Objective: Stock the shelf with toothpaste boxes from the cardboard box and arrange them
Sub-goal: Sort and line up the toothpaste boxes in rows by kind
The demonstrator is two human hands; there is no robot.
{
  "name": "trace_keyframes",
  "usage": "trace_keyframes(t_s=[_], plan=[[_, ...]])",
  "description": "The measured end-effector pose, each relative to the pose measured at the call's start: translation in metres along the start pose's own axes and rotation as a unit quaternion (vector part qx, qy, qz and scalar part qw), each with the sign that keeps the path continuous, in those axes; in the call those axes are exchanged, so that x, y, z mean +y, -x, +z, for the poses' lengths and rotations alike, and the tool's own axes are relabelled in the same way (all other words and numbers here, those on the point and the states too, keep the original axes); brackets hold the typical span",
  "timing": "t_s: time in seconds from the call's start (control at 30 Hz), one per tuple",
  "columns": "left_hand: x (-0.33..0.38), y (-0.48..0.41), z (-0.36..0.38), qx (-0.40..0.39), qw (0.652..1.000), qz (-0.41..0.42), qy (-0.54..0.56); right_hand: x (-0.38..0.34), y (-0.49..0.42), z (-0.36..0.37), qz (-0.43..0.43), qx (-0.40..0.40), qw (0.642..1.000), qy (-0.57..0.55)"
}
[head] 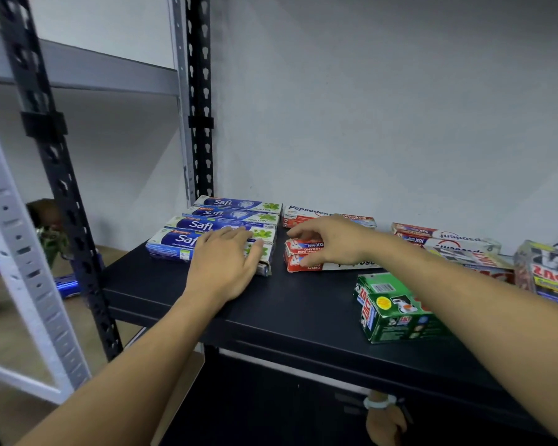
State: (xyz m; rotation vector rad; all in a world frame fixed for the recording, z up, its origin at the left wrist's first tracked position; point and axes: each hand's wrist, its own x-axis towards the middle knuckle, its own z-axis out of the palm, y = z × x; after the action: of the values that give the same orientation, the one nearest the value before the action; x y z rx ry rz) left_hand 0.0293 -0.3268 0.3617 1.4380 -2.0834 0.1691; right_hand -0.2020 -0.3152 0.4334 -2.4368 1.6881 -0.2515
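Several blue Safi toothpaste boxes (226, 220) lie side by side at the left end of the black shelf (297, 310). My left hand (226, 262) rests flat on the nearest Safi box, fingers straight. To the right lie red and white Pepsodent boxes (303, 255). My right hand (332, 239) reaches over them, its fingers curled round the end of the front one. Another Pepsodent box (316, 214) lies behind it by the wall. The cardboard box is not in view.
A green Zact box (397, 310) lies near the shelf's front edge under my right forearm. More Pepsodent and Zact boxes (464, 249) are piled at the right. Black perforated uprights (200, 101) stand at the left, a grey rack (23, 246) beyond them.
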Motion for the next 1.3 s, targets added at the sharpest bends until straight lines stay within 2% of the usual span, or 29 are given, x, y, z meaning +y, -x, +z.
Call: trace_keyframes(t_s=[0.13,0.23,0.47,0.7,0.87,0.93,1.1,1.3], plan=[[-0.001,0.000,0.001,0.005,1.000,0.002,-0.001,-0.001,0.010,-0.017,-0.013,0.049,0.998,-0.035],[-0.001,0.000,0.002,0.009,1.000,0.003,-0.001,-0.002,0.017,-0.034,-0.029,0.123,0.988,-0.089],[-0.002,0.000,0.002,0.008,1.000,0.004,-0.011,0.003,0.032,-0.066,-0.024,0.276,0.931,-0.239],[-0.001,0.000,0.001,0.010,1.000,0.004,-0.005,0.022,0.052,-0.057,0.085,0.337,0.831,-0.435],[-0.001,0.001,0.000,0.005,1.000,0.007,-0.007,0.049,0.065,-0.053,0.183,0.370,0.786,-0.461],[-0.001,0.000,0.000,0.005,1.000,0.007,-0.007,0.063,0.070,-0.050,0.230,0.363,0.801,-0.417],[-0.002,0.000,0.001,0.014,1.000,0.013,-0.009,0.080,0.086,-0.033,0.314,0.278,0.863,-0.283],[-0.001,-0.001,0.000,0.010,1.000,0.012,-0.007,0.078,0.085,-0.029,0.311,0.170,0.932,-0.074]])
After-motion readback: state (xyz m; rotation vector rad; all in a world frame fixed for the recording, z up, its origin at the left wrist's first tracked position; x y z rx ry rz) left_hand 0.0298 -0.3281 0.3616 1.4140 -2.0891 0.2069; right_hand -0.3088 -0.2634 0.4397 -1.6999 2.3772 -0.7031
